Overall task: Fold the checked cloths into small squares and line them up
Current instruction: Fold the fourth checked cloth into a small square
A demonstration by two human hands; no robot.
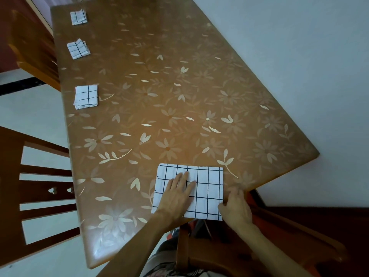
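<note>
left hand [177,193] flat, pinning cloth [208,186] at near edge of tabletop [179,100]; right hand [235,208] pinches its side, likely to fold. squares [86,96] line left edge.

**Checked Cloths: Present Layout**

A partly folded checked cloth [207,188] is laid at the near edge of the tabletop [179,106]. It is pressed flat by the left hand [177,196]. Its right edge is met by the right hand [234,208], whose grip is blurred. A far square [78,17], a middle square [78,48] and a near square [86,96] are lined along the left edge, well apart.

Saw white cloth [211,186] with dark blue grid lines, same on three folded squares [86,96] [78,49] [78,17]. Noted orange-brown table [179,96], pale flower print.
</note>
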